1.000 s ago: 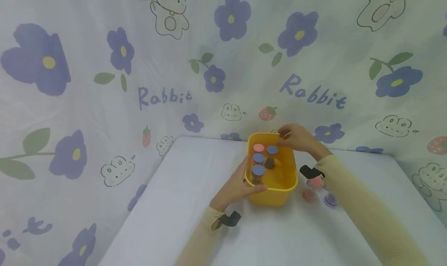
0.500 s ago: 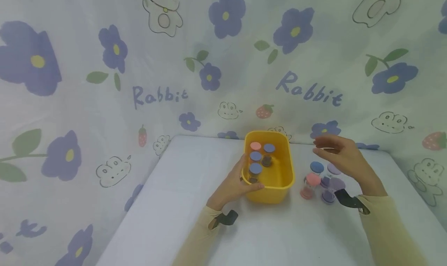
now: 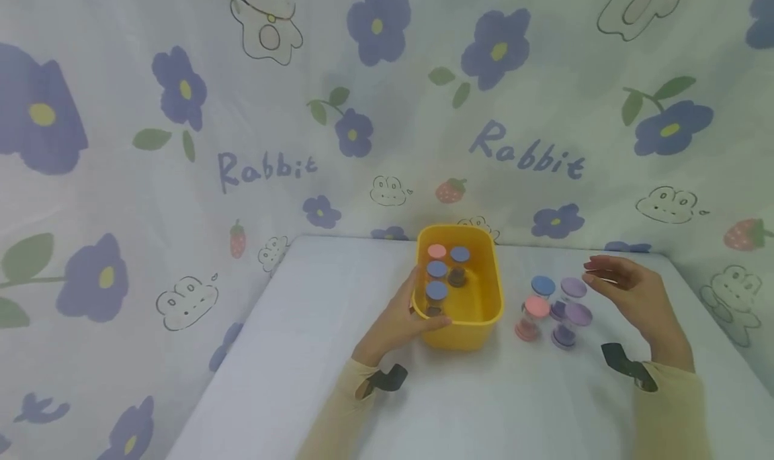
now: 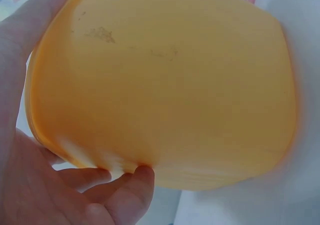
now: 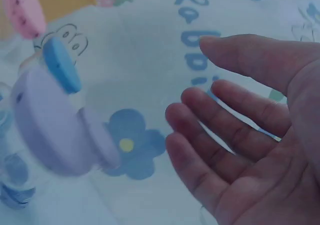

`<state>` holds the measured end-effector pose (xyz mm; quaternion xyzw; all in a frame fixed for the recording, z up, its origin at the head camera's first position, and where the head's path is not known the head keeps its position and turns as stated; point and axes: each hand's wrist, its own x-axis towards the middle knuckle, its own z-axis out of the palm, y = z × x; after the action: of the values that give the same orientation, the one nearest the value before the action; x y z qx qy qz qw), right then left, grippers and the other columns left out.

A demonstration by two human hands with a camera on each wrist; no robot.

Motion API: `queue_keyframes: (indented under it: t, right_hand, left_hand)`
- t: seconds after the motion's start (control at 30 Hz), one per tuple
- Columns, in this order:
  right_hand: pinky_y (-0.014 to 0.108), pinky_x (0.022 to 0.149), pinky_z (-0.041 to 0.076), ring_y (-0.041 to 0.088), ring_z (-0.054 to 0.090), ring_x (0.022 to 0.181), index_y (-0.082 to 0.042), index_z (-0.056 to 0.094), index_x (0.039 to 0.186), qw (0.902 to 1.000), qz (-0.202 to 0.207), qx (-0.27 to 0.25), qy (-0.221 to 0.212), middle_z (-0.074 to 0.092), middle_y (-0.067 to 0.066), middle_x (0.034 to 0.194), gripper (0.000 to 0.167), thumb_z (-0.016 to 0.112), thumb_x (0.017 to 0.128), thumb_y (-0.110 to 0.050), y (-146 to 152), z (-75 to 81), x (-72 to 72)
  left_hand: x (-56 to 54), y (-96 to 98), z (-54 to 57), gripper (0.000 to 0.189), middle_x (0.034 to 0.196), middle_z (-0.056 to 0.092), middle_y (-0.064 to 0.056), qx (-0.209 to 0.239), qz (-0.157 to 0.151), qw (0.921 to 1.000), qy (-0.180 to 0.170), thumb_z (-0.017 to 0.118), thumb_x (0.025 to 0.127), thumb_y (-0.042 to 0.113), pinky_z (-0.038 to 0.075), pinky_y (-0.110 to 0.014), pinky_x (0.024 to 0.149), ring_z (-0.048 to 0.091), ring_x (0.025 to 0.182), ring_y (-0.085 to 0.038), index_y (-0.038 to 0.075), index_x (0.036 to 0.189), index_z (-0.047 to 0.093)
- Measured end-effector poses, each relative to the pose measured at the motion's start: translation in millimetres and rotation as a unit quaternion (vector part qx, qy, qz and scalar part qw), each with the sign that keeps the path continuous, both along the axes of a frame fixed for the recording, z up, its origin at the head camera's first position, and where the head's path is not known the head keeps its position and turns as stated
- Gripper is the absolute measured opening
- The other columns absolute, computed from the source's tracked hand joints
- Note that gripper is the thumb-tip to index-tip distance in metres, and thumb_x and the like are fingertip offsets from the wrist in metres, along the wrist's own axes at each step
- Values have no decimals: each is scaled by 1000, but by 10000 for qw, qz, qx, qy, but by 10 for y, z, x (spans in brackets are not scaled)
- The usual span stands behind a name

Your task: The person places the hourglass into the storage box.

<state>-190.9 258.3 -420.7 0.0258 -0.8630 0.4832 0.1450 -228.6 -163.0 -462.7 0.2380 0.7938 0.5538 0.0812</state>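
A yellow plastic bin (image 3: 462, 336) stands on the white table in the head view. Gripping its near left corner is my left hand (image 3: 393, 322), with the thumb along the near rim and fingers against the side wall, as the left wrist view shows. Several hourglasses stand inside, one pink-capped (image 3: 437, 251) and others blue-capped (image 3: 437, 291). Right of the bin are a blue-capped hourglass (image 3: 543, 285), a pink-capped hourglass (image 3: 535, 307) and two purple-capped hourglasses (image 3: 577, 314). My right hand (image 3: 635, 299) hovers just right of these, holding nothing, fingers slightly bent and thumb apart.
The white table (image 3: 284, 352) reaches back to a fabric backdrop (image 3: 423, 111) printed with flowers and rabbits. Loose hourglasses stand close together between the bin and my right hand.
My right hand has left the bin's far right rim and moved right, past the loose hourglasses, uncovering them. My left hand keeps its grip on the bin. The head view has shifted slightly.
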Motion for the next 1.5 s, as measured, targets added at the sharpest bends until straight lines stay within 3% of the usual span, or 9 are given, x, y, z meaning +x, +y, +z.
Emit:
queue_keyframes:
  t: [0.23, 0.5, 0.77, 0.93, 1.2, 1.5]
  right_hand:
    - [3, 86, 52, -8, 67, 106, 6, 59, 135, 9970, 380, -634, 211, 72, -18, 112, 46, 75, 93, -5, 136, -320, -118]
    - [3, 84, 51, -16, 62, 107, -2, 54, 142, 9971, 512, -357, -444, 64, -28, 118, 55, 76, 95, -20, 289, -501, -143]
    - [4, 83, 50, -20, 59, 104, 1, 49, 147, 9932, 687, -140, -926, 55, -37, 120, 65, 76, 96, -28, 329, -597, -166]
    - [3, 84, 48, -22, 58, 106, -2, 50, 148, 9913, 740, -167, -1080, 54, -38, 120, 65, 75, 96, -32, 340, -658, -180]
    - [4, 85, 49, -23, 57, 106, 0, 52, 147, 9906, 738, -249, -1124, 57, -38, 119, 64, 73, 97, -35, 345, -741, -229]
    - [4, 85, 51, -22, 58, 106, -2, 52, 147, 9892, 775, -483, -1151, 57, -40, 119, 61, 72, 98, -32, 326, -749, -210]
  left_hand:
    - [4, 5, -22, 112, 168, 25, 20, 98, -33, 9999, 15, 86, 79, 53, 35, -61, 123, 32, 156, -21, 50, 162, 10]
    - [12, -2, 5, 109, 167, 27, 18, 17, -39, 10000, 1, 86, 82, 47, 34, -61, 124, 35, 154, -19, 46, 163, 12]
    - [17, -13, -1, 111, 168, 24, 20, -97, 79, 9998, -133, 85, 82, 50, 29, -63, 126, 31, 157, -22, 43, 164, 10]
    - [22, -6, 10, 109, 167, 26, 22, -141, 117, 9997, -166, 86, 81, 49, 31, -61, 126, 32, 156, -19, 50, 161, 11]
    - [25, -5, 4, 116, 170, 21, 17, -224, 157, 9994, -199, 85, 81, 55, 31, -63, 125, 29, 158, -22, 37, 166, 7]
    - [24, 1, 4, 119, 170, 21, 18, -196, 135, 9995, -206, 84, 79, 58, 34, -63, 123, 29, 158, -22, 37, 166, 7]
